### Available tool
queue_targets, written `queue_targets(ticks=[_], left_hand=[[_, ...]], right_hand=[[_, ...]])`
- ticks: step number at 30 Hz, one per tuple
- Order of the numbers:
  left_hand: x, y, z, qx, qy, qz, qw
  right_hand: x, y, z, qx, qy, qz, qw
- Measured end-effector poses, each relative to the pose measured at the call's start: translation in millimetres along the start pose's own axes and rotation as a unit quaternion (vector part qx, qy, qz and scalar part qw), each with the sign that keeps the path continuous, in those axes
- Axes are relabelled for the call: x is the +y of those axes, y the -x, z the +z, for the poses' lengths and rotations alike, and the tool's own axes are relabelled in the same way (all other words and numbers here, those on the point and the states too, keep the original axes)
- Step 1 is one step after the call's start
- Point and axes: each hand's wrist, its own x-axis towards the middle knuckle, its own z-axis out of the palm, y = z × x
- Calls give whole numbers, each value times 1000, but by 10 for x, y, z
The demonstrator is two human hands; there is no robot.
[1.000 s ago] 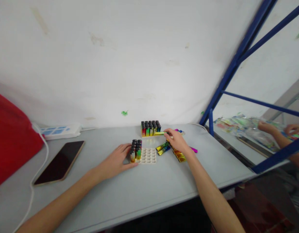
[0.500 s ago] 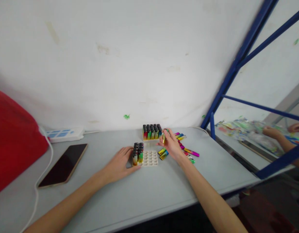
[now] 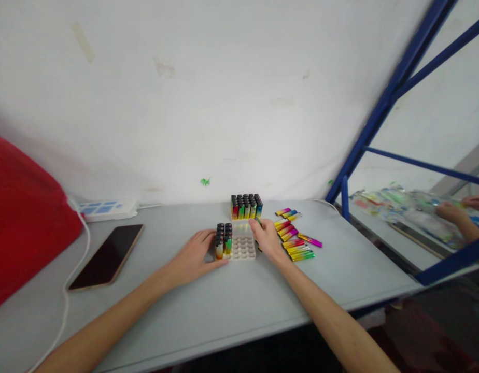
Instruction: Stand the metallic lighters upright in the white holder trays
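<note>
A white tray (image 3: 243, 249) with rows of round pockets lies on the desk. Two columns of upright lighters (image 3: 224, 239) with black tops fill its left side. My left hand (image 3: 193, 257) is closed about the tray's left end, thumb along the front edge and fingers beside the lighters. At the tray's right edge, my right hand (image 3: 267, 238) pinches a lighter, mostly hidden, of which a bit of green shows by the thumb. Loose shiny lighters (image 3: 292, 235) in purple, yellow, red and green lie to the right of it.
Behind the tray stands a full block of lighters (image 3: 246, 207). A phone (image 3: 107, 257), a power strip (image 3: 109, 210) with a white cable and a red bag (image 3: 25, 223) are at left. A blue metal frame (image 3: 379, 116) rises at right; beyond it are another person's hands (image 3: 453, 211).
My right hand has moved left and down, carrying the lighter from above the loose pile to the tray's right edge. My left hand stays at the tray. The view has shifted slightly.
</note>
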Motion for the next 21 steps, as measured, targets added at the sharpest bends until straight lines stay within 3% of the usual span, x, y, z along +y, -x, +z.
queue_targets(ticks=[7,10,14,18,21], left_hand=[[6,1,-13,6,3,9,1000],[1,2,-4,0,-1,8,1000],[-6,-2,15,-7,-4,6,1000],[-3,-5,24,-7,3,8,1000],[10,-1,22,-6,4,6,1000]], right_hand=[[-45,-2,-2,18,52,-7,998],[-131,41,-45,-13,61,-50,997],[-276,124,-113,-105,52,-84,990],[-360,182,-136,-107,87,-191,972],[-366,220,-111,-147,105,-207,962]])
